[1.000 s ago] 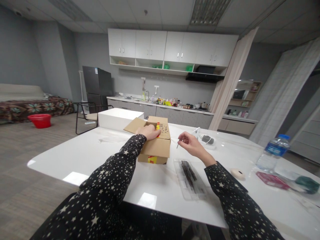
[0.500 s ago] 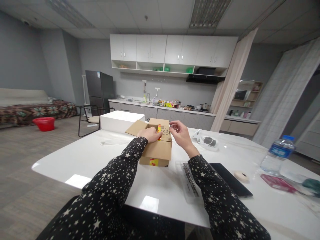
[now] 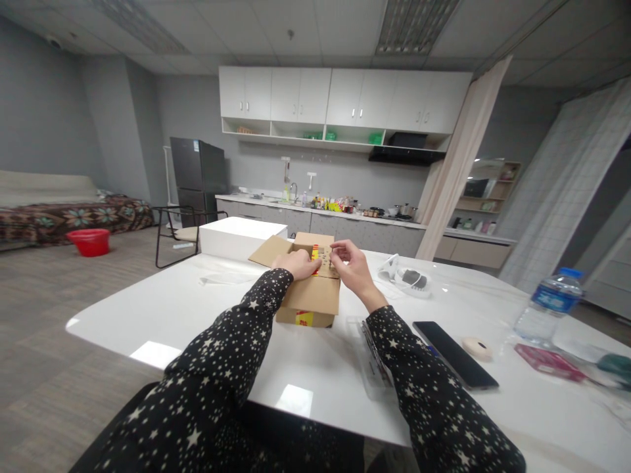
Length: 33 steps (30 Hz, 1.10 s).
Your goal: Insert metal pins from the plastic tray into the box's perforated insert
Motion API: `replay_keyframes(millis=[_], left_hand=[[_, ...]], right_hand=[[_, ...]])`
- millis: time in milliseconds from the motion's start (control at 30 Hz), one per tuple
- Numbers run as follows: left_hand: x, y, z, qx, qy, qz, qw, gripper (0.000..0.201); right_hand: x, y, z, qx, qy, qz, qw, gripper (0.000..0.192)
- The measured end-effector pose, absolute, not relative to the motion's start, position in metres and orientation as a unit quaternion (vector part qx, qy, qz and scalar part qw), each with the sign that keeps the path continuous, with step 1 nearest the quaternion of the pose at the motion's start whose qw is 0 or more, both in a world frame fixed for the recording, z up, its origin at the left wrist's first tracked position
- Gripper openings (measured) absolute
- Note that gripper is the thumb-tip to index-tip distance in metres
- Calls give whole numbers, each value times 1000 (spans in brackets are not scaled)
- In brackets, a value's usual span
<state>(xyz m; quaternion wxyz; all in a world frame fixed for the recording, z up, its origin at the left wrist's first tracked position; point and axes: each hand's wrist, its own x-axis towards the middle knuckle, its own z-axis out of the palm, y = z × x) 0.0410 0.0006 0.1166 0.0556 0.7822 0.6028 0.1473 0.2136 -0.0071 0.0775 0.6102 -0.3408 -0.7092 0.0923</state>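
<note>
A small cardboard box (image 3: 310,289) is seen in the middle of the white table (image 3: 162,309), its flaps open. The left hand (image 3: 297,263) lies flat across its top, fingers loosely spread, while the right hand (image 3: 351,263) is pinched narrow over the perforated panel. Something thin, possibly a needle, may be held there; what fills the box cannot be made out.

No lettering can be read: the yellow-and-red label (image 3: 302,318) on the cardboard box (image 3: 311,295) and the blue label on the water bottle (image 3: 547,305) are too small and blurred.
</note>
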Motion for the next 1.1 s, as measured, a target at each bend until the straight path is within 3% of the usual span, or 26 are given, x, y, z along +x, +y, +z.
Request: replay_keyframes(millis=[1100], left_hand=[[41, 2, 115, 783, 604, 142, 49, 63]], right_hand=[[208, -9, 72, -348, -703, 112, 610, 22]])
